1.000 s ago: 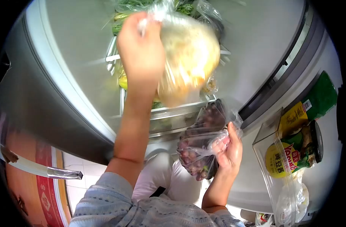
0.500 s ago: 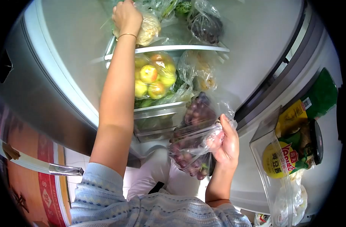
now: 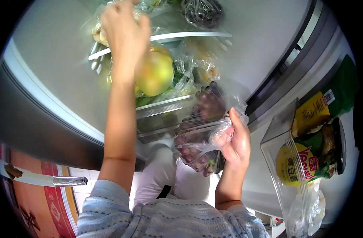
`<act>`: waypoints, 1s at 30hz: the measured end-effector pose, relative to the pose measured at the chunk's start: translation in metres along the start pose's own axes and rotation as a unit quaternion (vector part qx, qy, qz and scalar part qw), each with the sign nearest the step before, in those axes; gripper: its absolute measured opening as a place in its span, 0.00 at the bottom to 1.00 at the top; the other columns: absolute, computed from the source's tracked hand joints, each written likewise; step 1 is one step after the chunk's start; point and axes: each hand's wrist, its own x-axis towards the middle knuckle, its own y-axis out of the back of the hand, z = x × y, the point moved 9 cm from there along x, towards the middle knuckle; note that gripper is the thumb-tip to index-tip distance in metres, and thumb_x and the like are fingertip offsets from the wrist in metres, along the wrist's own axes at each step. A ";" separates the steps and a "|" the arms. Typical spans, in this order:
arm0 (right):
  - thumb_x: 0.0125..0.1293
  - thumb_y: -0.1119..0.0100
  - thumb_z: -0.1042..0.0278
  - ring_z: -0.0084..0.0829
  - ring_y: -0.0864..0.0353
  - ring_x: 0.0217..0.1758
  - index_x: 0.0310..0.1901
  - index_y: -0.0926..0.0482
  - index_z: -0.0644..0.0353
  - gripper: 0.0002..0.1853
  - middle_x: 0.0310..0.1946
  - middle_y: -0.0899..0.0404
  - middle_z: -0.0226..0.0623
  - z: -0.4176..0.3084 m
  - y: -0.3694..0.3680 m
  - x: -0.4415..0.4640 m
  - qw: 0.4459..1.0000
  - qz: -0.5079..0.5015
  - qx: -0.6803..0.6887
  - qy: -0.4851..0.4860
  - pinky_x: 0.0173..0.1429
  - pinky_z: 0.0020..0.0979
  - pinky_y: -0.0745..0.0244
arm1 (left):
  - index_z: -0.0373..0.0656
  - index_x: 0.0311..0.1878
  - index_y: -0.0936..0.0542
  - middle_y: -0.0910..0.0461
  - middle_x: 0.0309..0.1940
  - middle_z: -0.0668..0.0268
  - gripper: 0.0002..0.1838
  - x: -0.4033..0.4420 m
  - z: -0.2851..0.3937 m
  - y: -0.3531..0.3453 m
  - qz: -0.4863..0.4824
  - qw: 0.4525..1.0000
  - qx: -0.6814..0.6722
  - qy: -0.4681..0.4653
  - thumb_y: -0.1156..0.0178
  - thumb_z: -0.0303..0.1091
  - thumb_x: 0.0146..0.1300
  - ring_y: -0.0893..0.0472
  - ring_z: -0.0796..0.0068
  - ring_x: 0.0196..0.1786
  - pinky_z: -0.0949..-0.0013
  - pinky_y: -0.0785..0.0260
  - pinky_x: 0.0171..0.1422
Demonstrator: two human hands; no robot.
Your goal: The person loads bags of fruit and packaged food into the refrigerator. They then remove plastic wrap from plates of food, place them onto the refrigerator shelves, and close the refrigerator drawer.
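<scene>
My right hand [image 3: 233, 139] is wrapped round the gathered top of a clear plastic bag of dark grapes [image 3: 197, 146], which hangs in front of the fridge drawer. Up on the fridge shelf [image 3: 189, 35], my left hand [image 3: 126, 31] is blurred, its fingers at least partly apart. It is beside a bagged pale item [image 3: 98, 33] at the shelf's left side. Whether it touches that bag is unclear. Below the shelf edge, a bag of yellow-green apples [image 3: 154, 75] lies right of my left wrist.
Another bag of dark produce [image 3: 203, 12] lies on the upper shelf. Bagged food [image 3: 207, 71] sits right of the apples, above a clear drawer [image 3: 163, 119]. At right, the door bin [image 3: 282, 158] holds a yellow-labelled jar [image 3: 294, 164] and a green-yellow packet [image 3: 312, 113].
My left hand set the pale bagged item down on the upper shelf, then drew back slightly toward me. My right hand still holds the grapes. The whole view has shifted a little.
</scene>
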 end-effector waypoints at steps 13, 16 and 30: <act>0.66 0.50 0.67 0.24 0.24 0.18 0.36 0.27 0.57 0.05 0.21 0.24 0.31 -0.004 -0.010 -0.018 0.994 0.090 -0.056 0.040 0.17 0.26 0.28 | 0.17 0.62 0.56 0.47 0.62 0.35 0.61 -0.224 0.070 -0.311 -0.474 0.723 -0.317 0.390 0.38 0.61 0.44 0.46 0.48 0.67 0.64 0.47 0.67; 0.66 0.50 0.67 0.24 0.24 0.18 0.36 0.27 0.57 0.05 0.21 0.24 0.30 -0.006 -0.007 -0.018 0.991 0.109 -0.060 0.044 0.18 0.26 0.27 | 0.26 0.61 0.40 0.33 0.57 0.50 0.48 -0.227 0.079 -0.334 -0.422 0.677 -0.418 0.434 0.33 0.52 0.45 0.31 0.57 0.58 0.65 0.39 0.60; 0.65 0.49 0.67 0.22 0.23 0.20 0.35 0.27 0.57 0.05 0.23 0.24 0.29 -0.025 -0.024 -0.009 0.985 0.103 -0.096 0.103 0.19 0.24 0.27 | 0.36 0.48 0.28 0.22 0.37 0.61 0.18 -0.228 0.048 -0.214 -0.377 0.261 -0.780 0.426 0.41 0.38 0.59 0.21 0.72 0.40 0.69 0.25 0.41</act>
